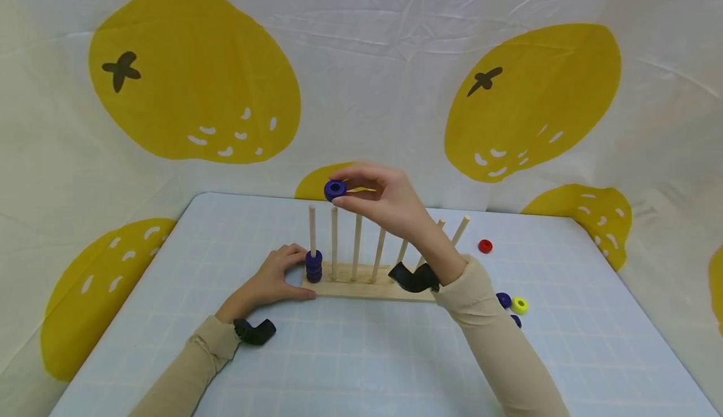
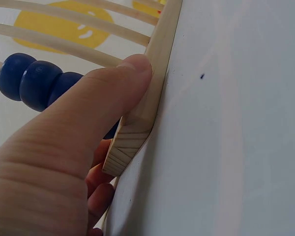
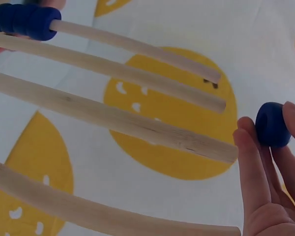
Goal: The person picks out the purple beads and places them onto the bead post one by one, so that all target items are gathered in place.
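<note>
While left hand [image 1: 277, 277] grips wooden peg rack [image 1: 350, 289] (blue beads [image 1: 314, 267] on end peg [image 1: 312, 232]), right hand [image 1: 386, 200] pinches another bead [image 3: 276, 128].

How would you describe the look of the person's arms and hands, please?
The left sleeve and right sleeve are plain beige, bunched at the ends. The left wrist attachment and right wrist attachment are black and curved. The left hand and right hand are ungloved.

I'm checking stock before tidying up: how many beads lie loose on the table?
4 in view, toward the right: a red bead at the back, a yellow bead nearer, a blue bead beside it, another blue bead partly behind the right sleeve, which may hide more.
</note>
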Demonstrator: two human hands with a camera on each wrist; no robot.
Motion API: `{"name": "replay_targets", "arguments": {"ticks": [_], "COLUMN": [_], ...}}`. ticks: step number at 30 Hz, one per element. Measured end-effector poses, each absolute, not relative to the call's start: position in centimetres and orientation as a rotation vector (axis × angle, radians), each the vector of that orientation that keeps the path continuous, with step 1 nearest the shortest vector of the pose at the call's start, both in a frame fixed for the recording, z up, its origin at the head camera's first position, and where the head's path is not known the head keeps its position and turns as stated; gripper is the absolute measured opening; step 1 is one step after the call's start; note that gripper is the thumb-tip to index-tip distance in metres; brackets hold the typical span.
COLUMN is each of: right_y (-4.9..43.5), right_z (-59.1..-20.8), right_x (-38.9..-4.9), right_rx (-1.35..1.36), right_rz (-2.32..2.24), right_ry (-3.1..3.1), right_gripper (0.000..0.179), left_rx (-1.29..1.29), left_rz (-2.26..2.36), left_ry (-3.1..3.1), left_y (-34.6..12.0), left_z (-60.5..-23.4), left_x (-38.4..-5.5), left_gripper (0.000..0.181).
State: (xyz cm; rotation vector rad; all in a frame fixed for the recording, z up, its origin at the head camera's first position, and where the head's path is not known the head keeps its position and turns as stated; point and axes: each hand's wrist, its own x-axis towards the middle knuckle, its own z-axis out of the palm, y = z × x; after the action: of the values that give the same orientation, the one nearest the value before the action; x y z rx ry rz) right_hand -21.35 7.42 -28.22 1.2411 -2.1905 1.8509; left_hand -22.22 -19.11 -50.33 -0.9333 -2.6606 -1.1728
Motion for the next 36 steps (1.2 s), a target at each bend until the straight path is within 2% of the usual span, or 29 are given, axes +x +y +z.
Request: {"name": "replay_targets", "arguments": {"ticks": [27,36], "right_y": [5.2,4.9], "right_z": [-29.2,-29.4], "right_x": [-23.1,-22.9], "right_rx": [1.364,1.345], "right_rz": [1.690,1.369], "right_ry": [-2.299,-2.464], "right_gripper": [0.029,0.029], "left_rx": [-0.961,-0.959], "left_rz": [-1.142,-1.157], "left_ry": [-2.611,-2.609], "left_y": [-19.1,-19.1], "left_z": [-50.4,-50.4], "left_x": [-22.4,-22.3], "left_gripper": [0.067,0.065]}}
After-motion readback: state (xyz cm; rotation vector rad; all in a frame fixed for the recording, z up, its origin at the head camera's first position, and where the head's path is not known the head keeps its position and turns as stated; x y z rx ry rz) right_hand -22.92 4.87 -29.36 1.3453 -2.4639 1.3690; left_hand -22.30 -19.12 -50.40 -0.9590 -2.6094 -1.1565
